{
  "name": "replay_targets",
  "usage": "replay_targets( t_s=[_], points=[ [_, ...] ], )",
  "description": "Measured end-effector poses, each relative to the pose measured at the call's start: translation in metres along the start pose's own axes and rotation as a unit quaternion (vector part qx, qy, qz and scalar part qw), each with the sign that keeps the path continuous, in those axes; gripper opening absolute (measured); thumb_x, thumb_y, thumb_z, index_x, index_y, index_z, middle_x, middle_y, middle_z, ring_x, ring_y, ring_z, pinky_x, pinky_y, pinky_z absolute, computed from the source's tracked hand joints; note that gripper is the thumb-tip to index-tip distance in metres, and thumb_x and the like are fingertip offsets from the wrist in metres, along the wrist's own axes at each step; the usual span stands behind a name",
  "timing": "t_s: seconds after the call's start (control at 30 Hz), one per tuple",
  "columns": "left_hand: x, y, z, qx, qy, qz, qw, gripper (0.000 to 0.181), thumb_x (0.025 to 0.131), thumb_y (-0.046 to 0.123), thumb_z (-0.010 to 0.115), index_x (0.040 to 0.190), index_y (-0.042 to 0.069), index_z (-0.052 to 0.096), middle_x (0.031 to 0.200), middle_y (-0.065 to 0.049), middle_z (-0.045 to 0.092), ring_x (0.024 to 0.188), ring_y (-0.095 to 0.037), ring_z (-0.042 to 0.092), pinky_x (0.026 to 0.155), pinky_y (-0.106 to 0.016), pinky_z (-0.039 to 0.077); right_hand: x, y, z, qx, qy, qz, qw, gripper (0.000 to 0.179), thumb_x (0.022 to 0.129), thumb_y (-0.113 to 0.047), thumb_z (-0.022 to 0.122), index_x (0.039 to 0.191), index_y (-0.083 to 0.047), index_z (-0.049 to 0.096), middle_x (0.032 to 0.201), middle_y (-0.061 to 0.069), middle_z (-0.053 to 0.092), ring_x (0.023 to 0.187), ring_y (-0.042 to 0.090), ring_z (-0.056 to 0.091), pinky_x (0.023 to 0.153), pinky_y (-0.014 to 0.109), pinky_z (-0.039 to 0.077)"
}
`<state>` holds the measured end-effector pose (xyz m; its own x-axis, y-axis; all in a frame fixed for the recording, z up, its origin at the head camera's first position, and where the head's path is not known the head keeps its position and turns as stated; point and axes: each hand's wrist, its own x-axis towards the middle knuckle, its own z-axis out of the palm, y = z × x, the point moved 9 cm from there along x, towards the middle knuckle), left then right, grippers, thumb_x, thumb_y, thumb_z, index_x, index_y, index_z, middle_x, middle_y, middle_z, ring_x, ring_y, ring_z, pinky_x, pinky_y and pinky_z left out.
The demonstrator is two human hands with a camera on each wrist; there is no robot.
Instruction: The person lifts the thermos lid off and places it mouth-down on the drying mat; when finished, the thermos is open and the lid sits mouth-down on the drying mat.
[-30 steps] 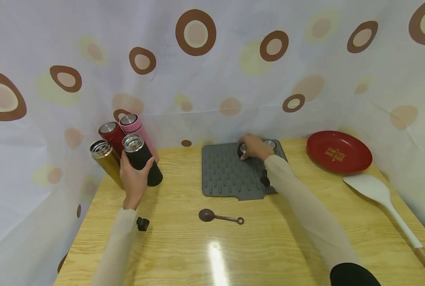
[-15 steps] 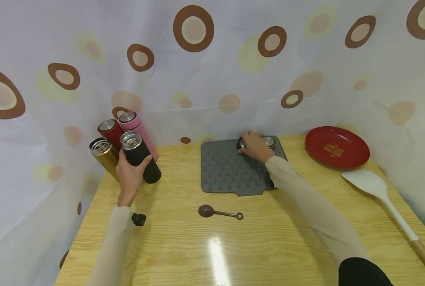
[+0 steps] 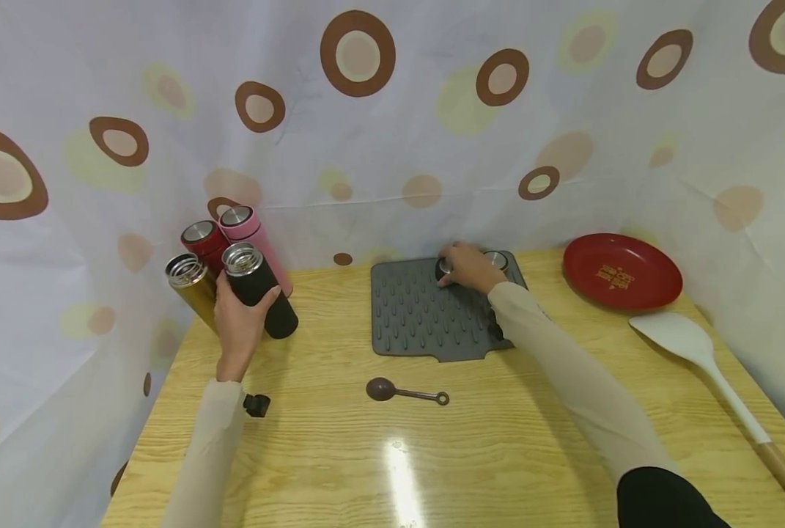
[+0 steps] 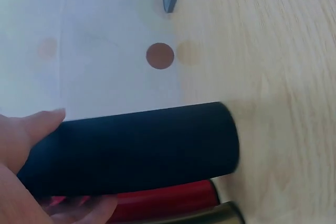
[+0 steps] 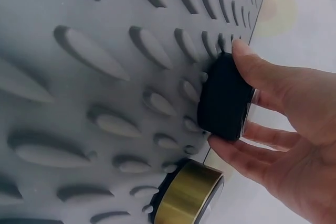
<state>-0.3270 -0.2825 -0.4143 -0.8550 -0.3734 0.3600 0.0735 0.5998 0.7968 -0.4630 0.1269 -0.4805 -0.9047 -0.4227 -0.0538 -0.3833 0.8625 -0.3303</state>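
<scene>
My left hand [image 3: 239, 326] grips a black thermos bottle [image 3: 255, 282] that stands without a lid, its steel mouth showing. In the left wrist view the thumb and fingers wrap round the upper part of its body. Close beside it are a lidless gold thermos [image 3: 199, 295], a red thermos [image 3: 210, 248] and a pink thermos [image 3: 255, 236], the last two with lids on. At the back of the grey ridged mat [image 3: 408, 315], my right hand [image 3: 473, 268] holds a black bottle lid [image 5: 226, 98] between thumb and fingers. A gold-sided lid [image 5: 186, 195] sits near it on the mat.
A brown spoon [image 3: 382, 389] lies in front of the mat. On the right are a red oval plate [image 3: 619, 257] and a long white spatula [image 3: 685, 341] with a wooden handle. A patterned curtain [image 3: 418, 147] closes off the back and sides.
The head view has tilted slightly. Both hands keep hold of the same things, with hardly any movement of the bottle or the black lid.
</scene>
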Motion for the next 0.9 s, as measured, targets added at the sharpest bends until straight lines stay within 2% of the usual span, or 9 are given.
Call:
replay_targets(
  t_s=[0.13, 0.3, 0.4, 0.47, 0.6, 0.67, 0.77, 0.83, 0.9],
  points=[
    [-0.006, 0.019, -0.012, -0.009, 0.047, 0.037, 0.9982, 0.088, 0.092, 0.027, 0.082, 0.159, 0.003, 0.031, 0.152, -0.024, 0.043, 0.139, -0.038, 0.047, 0.116, -0.055, 0.040, -0.003, -0.004, -0.002, 0.002, 0.006, 0.002, 1.0000, 0.063, 0.091, -0.023, 0.083, 0.141, 0.007, 0.059, 0.136, 0.027, 0.060, 0.124, 0.042, 0.060, 0.105, 0.054, 0.050],
    [-0.009, 0.052, -0.033, 0.004, 0.106, 0.116, 0.9876, 0.077, 0.091, 0.027, 0.082, 0.152, 0.001, 0.042, 0.147, -0.025, 0.044, 0.138, -0.035, 0.045, 0.115, -0.053, 0.042, -0.008, -0.015, -0.003, -0.017, 0.011, -0.018, 0.9996, 0.052, 0.098, -0.023, 0.075, 0.137, 0.009, 0.061, 0.129, 0.028, 0.063, 0.120, 0.043, 0.061, 0.103, 0.055, 0.050],
    [-0.002, 0.071, -0.041, 0.007, 0.111, 0.156, 0.9815, 0.070, 0.092, 0.025, 0.082, 0.147, -0.001, 0.048, 0.144, -0.025, 0.046, 0.136, -0.036, 0.045, 0.113, -0.052, 0.044, -0.010, -0.019, -0.002, -0.032, 0.003, -0.024, 0.9992, 0.047, 0.104, -0.022, 0.066, 0.139, 0.009, 0.059, 0.131, 0.030, 0.060, 0.123, 0.045, 0.058, 0.105, 0.057, 0.048],
    [0.009, 0.082, -0.044, 0.009, 0.104, 0.166, 0.9806, 0.065, 0.093, 0.024, 0.081, 0.144, -0.002, 0.050, 0.143, -0.025, 0.047, 0.134, -0.036, 0.046, 0.110, -0.052, 0.047, -0.010, -0.019, -0.001, -0.038, -0.005, -0.024, 0.9990, 0.046, 0.106, -0.020, 0.063, 0.140, 0.010, 0.057, 0.133, 0.032, 0.058, 0.125, 0.046, 0.056, 0.107, 0.057, 0.046],
    [0.040, 0.106, -0.048, 0.029, 0.073, 0.170, 0.9824, 0.058, 0.095, 0.023, 0.078, 0.140, -0.003, 0.054, 0.141, -0.026, 0.048, 0.133, -0.036, 0.046, 0.111, -0.051, 0.046, -0.008, -0.021, -0.005, -0.053, -0.008, -0.024, 0.9983, 0.041, 0.104, -0.016, 0.065, 0.134, 0.011, 0.062, 0.126, 0.031, 0.059, 0.118, 0.045, 0.059, 0.103, 0.056, 0.049],
    [0.057, 0.116, -0.048, 0.047, 0.043, 0.163, 0.9845, 0.057, 0.096, 0.024, 0.077, 0.142, -0.002, 0.054, 0.143, -0.025, 0.048, 0.135, -0.036, 0.045, 0.115, -0.050, 0.042, -0.006, -0.022, -0.008, -0.057, -0.006, -0.019, 0.9982, 0.039, 0.103, -0.016, 0.068, 0.131, 0.012, 0.065, 0.122, 0.030, 0.061, 0.113, 0.044, 0.061, 0.100, 0.054, 0.050],
    [0.080, 0.124, -0.042, 0.081, -0.023, 0.151, 0.9849, 0.061, 0.098, 0.026, 0.074, 0.146, -0.001, 0.050, 0.149, -0.025, 0.044, 0.135, -0.038, 0.043, 0.118, -0.050, 0.038, -0.003, -0.021, -0.011, -0.059, -0.010, -0.009, 0.9982, 0.039, 0.100, -0.016, 0.072, 0.128, 0.011, 0.067, 0.122, 0.028, 0.063, 0.112, 0.042, 0.063, 0.099, 0.053, 0.051],
    [0.093, 0.124, -0.036, 0.093, -0.076, 0.133, 0.9838, 0.065, 0.098, 0.027, 0.073, 0.150, -0.001, 0.046, 0.151, -0.026, 0.041, 0.135, -0.040, 0.045, 0.118, -0.051, 0.038, -0.002, -0.021, -0.011, -0.057, -0.016, -0.004, 0.9983, 0.036, 0.099, -0.015, 0.074, 0.124, 0.011, 0.068, 0.120, 0.027, 0.065, 0.110, 0.041, 0.063, 0.097, 0.052, 0.051],
    [0.105, 0.120, -0.031, 0.108, -0.126, 0.116, 0.9793, 0.067, 0.098, 0.026, 0.074, 0.151, -0.002, 0.043, 0.151, -0.029, 0.039, 0.133, -0.043, 0.049, 0.115, -0.054, 0.040, 0.001, -0.023, -0.011, -0.058, -0.019, -0.001, 0.9981, 0.030, 0.097, -0.015, 0.076, 0.115, 0.009, 0.071, 0.115, 0.024, 0.066, 0.105, 0.038, 0.062, 0.093, 0.050, 0.051]
  ],
)
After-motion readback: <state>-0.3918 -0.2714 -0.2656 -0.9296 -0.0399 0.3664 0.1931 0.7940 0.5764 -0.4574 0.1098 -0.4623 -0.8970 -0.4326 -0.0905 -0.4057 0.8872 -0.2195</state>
